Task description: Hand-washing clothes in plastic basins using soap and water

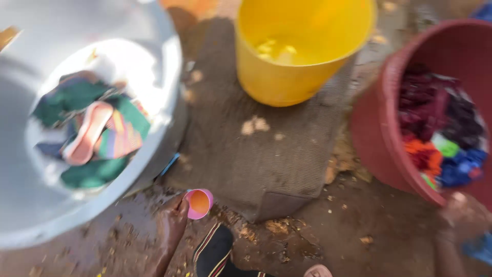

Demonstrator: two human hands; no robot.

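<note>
Gripping pink cup (199,203), left hand (173,218) over wet dirt ground (359,231); right hand (464,218) blurred, grip unclear.

1. big basin (31,215) looks like dull grey metal, smooth; the clothes (92,133) in it are soft cloth, kinda wet-looking
2. yellow bucket (287,77) is smooth plastic with a slight gloss; the maroon tub (374,149) is plastic too, more matt
3. mat (246,149) is coarse brown woven stuff
4. little pink cup (199,203) is shiny plastic
5. ground (359,231) is rough wet dirt
</note>
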